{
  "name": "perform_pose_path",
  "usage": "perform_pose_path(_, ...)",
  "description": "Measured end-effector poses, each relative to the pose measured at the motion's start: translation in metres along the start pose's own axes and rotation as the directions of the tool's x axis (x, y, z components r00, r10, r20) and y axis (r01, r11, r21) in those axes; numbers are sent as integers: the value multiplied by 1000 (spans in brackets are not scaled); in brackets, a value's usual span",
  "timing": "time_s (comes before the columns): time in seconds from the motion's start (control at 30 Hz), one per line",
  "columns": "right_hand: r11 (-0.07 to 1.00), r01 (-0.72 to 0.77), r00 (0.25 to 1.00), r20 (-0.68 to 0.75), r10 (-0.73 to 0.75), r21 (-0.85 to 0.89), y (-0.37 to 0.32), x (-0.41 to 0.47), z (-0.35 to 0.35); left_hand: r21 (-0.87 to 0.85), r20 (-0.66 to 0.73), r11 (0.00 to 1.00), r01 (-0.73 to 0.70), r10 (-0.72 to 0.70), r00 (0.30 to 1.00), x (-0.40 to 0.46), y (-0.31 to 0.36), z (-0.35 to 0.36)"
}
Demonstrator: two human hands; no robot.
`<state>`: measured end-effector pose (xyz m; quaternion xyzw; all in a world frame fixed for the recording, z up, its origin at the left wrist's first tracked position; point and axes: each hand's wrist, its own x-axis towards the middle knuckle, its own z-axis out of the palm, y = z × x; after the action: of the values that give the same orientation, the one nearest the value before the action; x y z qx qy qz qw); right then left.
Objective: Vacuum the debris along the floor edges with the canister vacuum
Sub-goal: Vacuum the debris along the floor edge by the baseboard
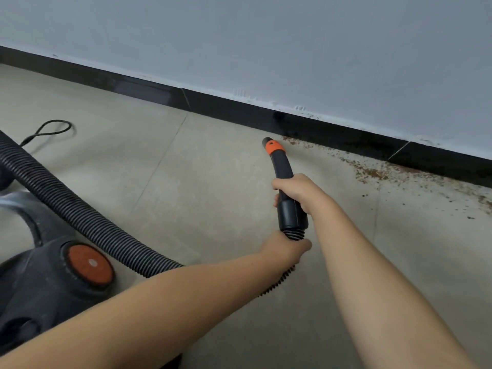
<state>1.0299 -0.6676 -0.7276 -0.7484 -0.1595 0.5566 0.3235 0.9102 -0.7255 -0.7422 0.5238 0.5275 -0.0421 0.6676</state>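
The right hand (294, 191) wraps the rigid black nozzle tube (283, 171); the left hand (283, 249) grips the ribbed hose (87, 219) just behind the cuff. The tube looks stiff and light, the hose flexible. The orange-collared tip sits near the debris (372, 173) along the baseboard (332, 134). The canister vacuum (45, 283) stands at left. No legible markings.

The tiled floor (213, 169) carries brown debris (372, 173) strewn along the baseboard (332, 133), beyond and to the right of the right hand (294, 190). A canister vacuum (48, 275) sits left of the left hand (285, 249), with a cord (50, 130) looped farther away.
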Motion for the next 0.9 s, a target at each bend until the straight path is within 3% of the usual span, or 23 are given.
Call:
perform_pose_path(0.33, 996, -29, 999, 18, 30, -87, 30, -20, -6, -17, 46, 1000, 23, -22, 999, -28, -14, 28)
perform_pose_path(0.6, 992, -6, 996, 87, 16, -124, 42, -40, 20, -35, -18, 997, 63, -64, 998, -51, -39, 29)
perform_pose_path(0.73, 999, -8, 999, 53, 11, -46, 45, -44, 23, 27, -20, 998, 54, -53, 998, -54, -39, 20)
perform_pose_path(0.9, 995, -52, 995, -79, 59, 80, 66, -62, 1, 147, 129, 989, 23, -42, 991, -61, -40, 27)
